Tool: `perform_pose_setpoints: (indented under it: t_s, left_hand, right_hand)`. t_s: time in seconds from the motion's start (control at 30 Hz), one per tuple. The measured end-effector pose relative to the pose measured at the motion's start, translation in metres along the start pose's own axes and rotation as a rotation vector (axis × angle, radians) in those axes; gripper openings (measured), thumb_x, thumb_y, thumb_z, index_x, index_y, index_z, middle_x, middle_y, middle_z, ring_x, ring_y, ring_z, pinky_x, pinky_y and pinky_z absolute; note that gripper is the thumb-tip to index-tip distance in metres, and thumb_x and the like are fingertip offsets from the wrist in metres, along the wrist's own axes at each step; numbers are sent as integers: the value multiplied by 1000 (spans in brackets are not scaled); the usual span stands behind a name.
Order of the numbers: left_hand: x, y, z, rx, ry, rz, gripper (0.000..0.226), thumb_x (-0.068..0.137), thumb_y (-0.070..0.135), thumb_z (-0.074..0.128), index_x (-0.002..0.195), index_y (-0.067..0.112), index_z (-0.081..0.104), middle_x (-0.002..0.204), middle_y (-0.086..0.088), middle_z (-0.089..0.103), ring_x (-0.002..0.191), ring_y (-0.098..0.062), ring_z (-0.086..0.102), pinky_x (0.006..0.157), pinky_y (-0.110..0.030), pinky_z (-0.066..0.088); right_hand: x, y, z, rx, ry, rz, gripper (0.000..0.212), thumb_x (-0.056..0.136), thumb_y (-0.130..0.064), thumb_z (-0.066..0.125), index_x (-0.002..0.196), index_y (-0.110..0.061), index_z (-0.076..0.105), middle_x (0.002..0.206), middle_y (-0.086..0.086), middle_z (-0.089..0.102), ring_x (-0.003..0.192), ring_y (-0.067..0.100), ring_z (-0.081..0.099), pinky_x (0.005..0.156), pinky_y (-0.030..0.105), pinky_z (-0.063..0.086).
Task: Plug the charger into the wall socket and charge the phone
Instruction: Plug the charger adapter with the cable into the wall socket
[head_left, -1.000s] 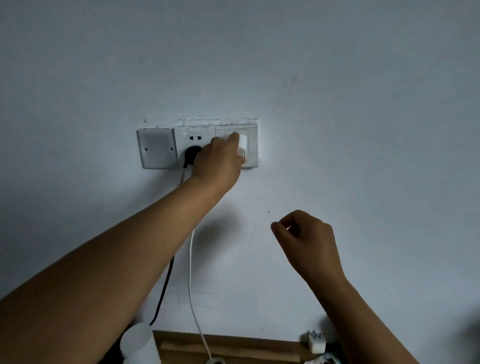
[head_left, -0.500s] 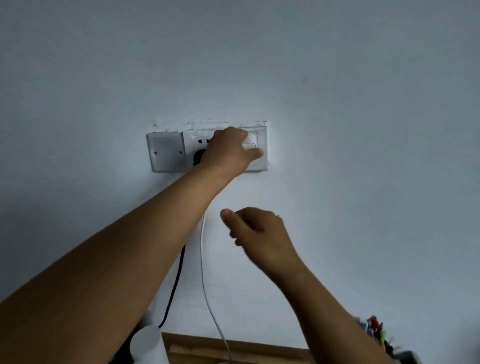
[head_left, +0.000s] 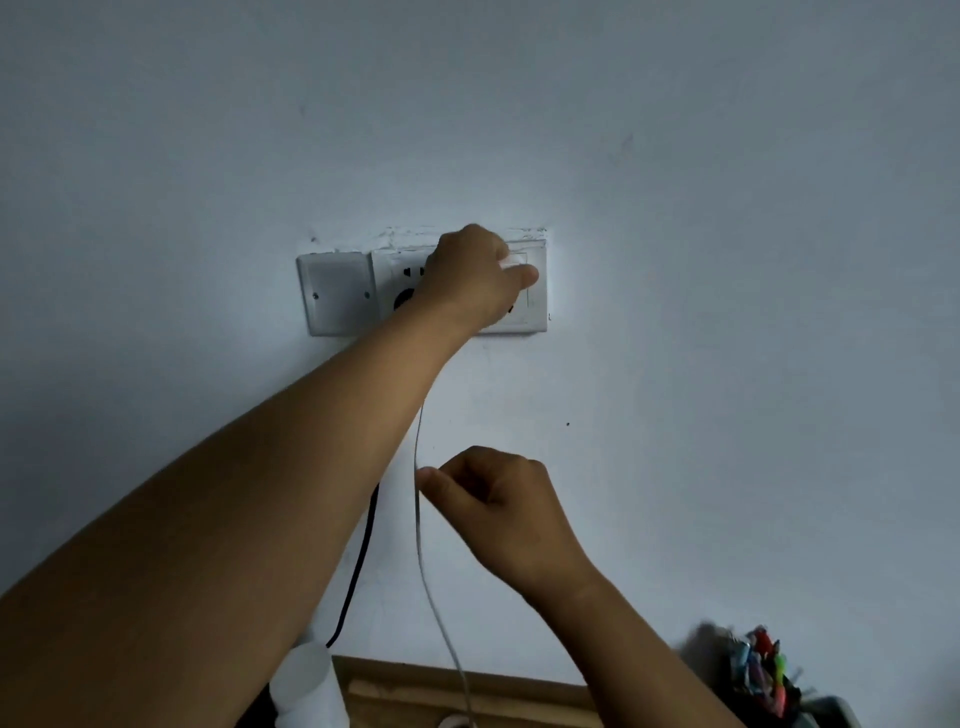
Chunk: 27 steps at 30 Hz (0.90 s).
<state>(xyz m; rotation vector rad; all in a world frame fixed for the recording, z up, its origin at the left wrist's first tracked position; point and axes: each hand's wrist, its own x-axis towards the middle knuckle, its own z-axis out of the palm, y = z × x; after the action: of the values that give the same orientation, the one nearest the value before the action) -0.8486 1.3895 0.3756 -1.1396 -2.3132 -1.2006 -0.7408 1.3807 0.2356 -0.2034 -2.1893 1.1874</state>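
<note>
Fingers of the left hand are wrapped round the white charger, pressed against the wall socket. The right hand, loosely curled, pinches at the white cable hanging below. I'd push square and firm, steadying that cable. The phone is not in sight.

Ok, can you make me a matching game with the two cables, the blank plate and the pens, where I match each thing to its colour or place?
Things:
1. white cable
2. black cable
3. blank cover plate
4. coloured pens

Descriptions:
A. bottom right corner
B. left of the wall socket
C. beside the right hand fingers
D. dark, partly behind the left forearm

Pairs: 1-C, 2-D, 3-B, 4-A
</note>
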Motion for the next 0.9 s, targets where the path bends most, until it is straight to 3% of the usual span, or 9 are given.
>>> perform_pose_setpoints:
  t_s: [0.07, 0.13, 0.17, 0.23, 0.3, 0.4, 0.5, 0.7, 0.9]
  left_hand:
    - [2, 8, -12, 15, -87, -18, 22, 80, 32, 65, 82, 10, 66, 96, -14, 70, 75, -23, 63, 70, -23, 46]
    - [1, 12, -19, 59, -133, -23, 22, 79, 31, 64, 78, 9, 64, 77, -13, 66, 56, -23, 57, 59, -23, 48]
    - [-2, 12, -19, 62, -139, -19, 24, 79, 32, 65, 85, 10, 64, 83, -14, 67, 62, -26, 61, 65, -26, 51]
    - [-10, 6, -15, 17, -133, -17, 46, 79, 39, 66, 114, 10, 59, 117, -16, 64, 95, -33, 65, 88, -37, 53]
    - [-22, -4, -8, -73, -85, -39, 64, 78, 45, 65, 124, 4, 48, 127, -15, 59, 106, -34, 62, 87, -39, 52]
    - [-31, -17, 1, -127, 87, -48, 47, 79, 47, 63, 83, 1, 55, 73, -8, 62, 81, -33, 64, 58, -28, 39]
    - [-31, -12, 1, -39, 169, -84, 48, 80, 45, 59, 53, 8, 44, 51, -1, 43, 67, -31, 55, 56, -28, 31]
    - [-19, 2, 10, -34, 276, -145, 29, 86, 27, 56, 72, 2, 55, 93, -21, 69, 89, -39, 63, 64, -32, 39]
    - [-25, 3, 11, -119, 175, -216, 34, 88, 32, 53, 102, 1, 56, 107, -15, 67, 96, -34, 63, 70, -32, 44]
  right_hand:
    - [-3, -2, -4, -41, 29, 16, 30, 83, -42, 61, 74, -13, 65, 66, -5, 62, 62, 9, 56, 60, 27, 46]
    - [-8, -7, -8, -40, 46, 45, 29, 83, -41, 61, 72, -14, 63, 63, -7, 59, 60, 8, 54, 59, 25, 45]
    - [-12, -9, -10, -33, 52, 56, 29, 83, -41, 61, 72, -14, 63, 62, -8, 58, 59, 7, 53, 59, 24, 43]
    - [-19, -12, -11, -45, 54, 59, 30, 83, -41, 61, 74, -13, 64, 62, -8, 57, 59, 7, 52, 58, 23, 42]
    - [-25, -12, -12, -70, 59, 58, 32, 83, -43, 61, 77, -12, 65, 64, -6, 59, 60, 8, 53, 58, 23, 43]
    - [-30, -10, -16, -101, 82, 65, 32, 82, -43, 61, 77, -12, 65, 65, -5, 59, 60, 9, 53, 59, 24, 43]
    - [-30, -11, -19, -117, 103, 64, 31, 82, -43, 61, 78, -12, 66, 67, -3, 62, 62, 10, 55, 60, 26, 45]
    - [-22, -6, -32, -128, 176, 82, 28, 82, -39, 61, 77, -12, 65, 69, 2, 65, 64, 13, 57, 62, 31, 48]
    - [-30, -7, -34, -129, 227, 125, 27, 82, -37, 61, 74, -11, 65, 62, -6, 59, 59, 10, 54, 57, 25, 43]
